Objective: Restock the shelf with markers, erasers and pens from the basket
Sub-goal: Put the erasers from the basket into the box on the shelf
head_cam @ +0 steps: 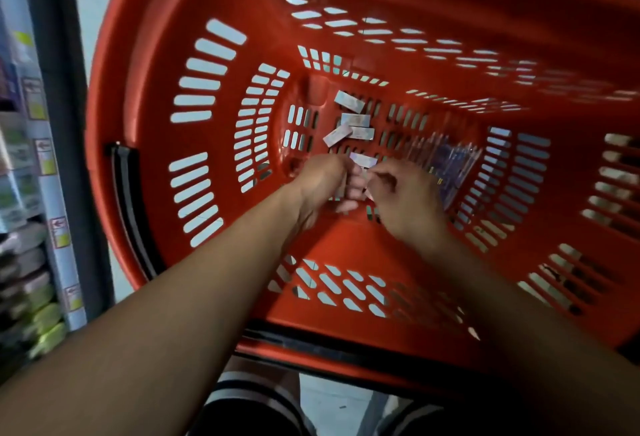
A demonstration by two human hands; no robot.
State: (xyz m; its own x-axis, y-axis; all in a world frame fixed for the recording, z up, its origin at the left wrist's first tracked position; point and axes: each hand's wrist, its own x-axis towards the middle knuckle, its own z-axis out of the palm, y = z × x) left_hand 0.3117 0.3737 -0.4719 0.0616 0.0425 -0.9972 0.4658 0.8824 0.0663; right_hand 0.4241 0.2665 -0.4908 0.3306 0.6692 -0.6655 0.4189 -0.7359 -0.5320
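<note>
**Both hands at the basket floor, erasers in grip**

We record a red moulded plastic basket (pixel 156 64), smooth-walled, with slotted openings in its sides and a gridded floor. A black handle bar (pixel 126 200) lies against its left rim.

Our left hand (pixel 322 186) is down at the floor with its fingers (pixel 349 189) curled around a small stack of flat rectangular erasers (pixel 343 186); only an edge of the stack shows, so we cannot tell its count or long axis. Our right hand (pixel 405 203) sits just beside it, its fingers (pixel 375 172) pinching one pale wrapped eraser (pixel 363 160), whose long axis runs roughly left to right, slightly tilted.

Just beyond the fingertips, four loose erasers (pixel 349 123) lie flat on the basket floor in a small cluster, glossy wrapped blocks pointing in differing directions, two of them touching.

To the right of our right fingers lies a clear packet of pens (pixel 446 165), blurred, its long axis angled from near left to far right, resting against the floor and right wall.

At the far left stands a shelf (pixel 31 165) of stocked goods with price labels along its edge, too blurred to read.
</note>
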